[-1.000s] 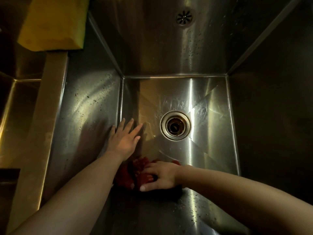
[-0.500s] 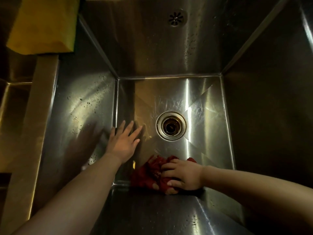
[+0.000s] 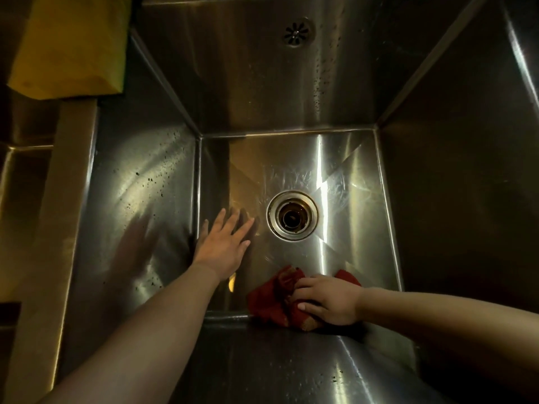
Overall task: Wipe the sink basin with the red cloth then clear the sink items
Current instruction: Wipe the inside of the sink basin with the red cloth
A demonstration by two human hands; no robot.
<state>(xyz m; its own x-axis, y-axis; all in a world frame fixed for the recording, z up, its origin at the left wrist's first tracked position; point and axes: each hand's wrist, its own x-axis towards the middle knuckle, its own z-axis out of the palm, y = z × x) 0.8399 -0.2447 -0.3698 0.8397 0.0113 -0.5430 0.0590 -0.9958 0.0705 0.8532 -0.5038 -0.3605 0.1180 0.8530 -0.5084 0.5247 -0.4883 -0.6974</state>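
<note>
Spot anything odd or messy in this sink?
Dark specks dot the left wall and back wall, likely unwiped grime or droplets. The drain looks intact, and the right hand grips the cloth on the floor's near edge. Nothing else stands out.

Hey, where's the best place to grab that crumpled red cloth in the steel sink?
Pinch the raised folds at the left of the crumpled red cloth, coming from above: they bunch up off the sink floor; the right hand covers the rest.
</note>
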